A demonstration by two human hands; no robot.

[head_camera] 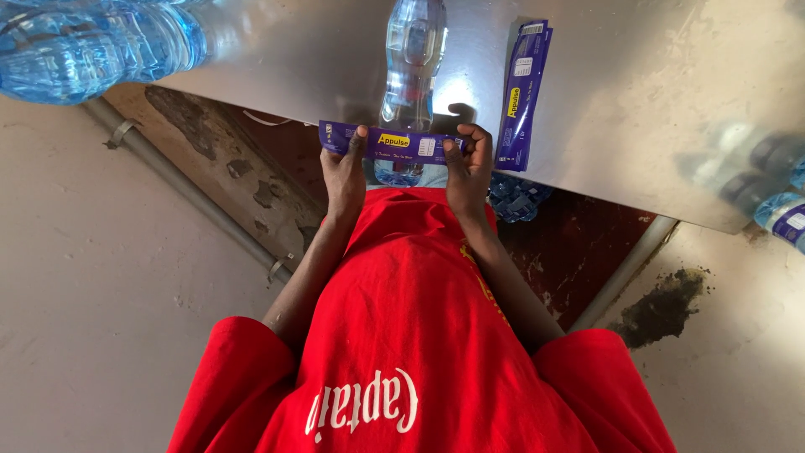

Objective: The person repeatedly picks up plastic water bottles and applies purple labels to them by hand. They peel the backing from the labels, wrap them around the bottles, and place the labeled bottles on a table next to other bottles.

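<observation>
Red shirt (419, 335) nearest. Left hand (344, 172) and right hand (468, 168) are pinching the ends of a thin purple plastic label strip (394, 144), fingers closed; likely light, floppy, best held by its ends, before a clear water bottle (412, 59).

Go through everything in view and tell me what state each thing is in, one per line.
Purple label strip: stretched flat between both hands.
Left hand: pinching the strip's left end.
Right hand: pinching the strip's right end.
Clear water bottle: on the metal table, behind the strip, no label visible.
Second purple label: lying flat on the table, untouched.
Large blue bottle: filled, at the table's corner.
</observation>
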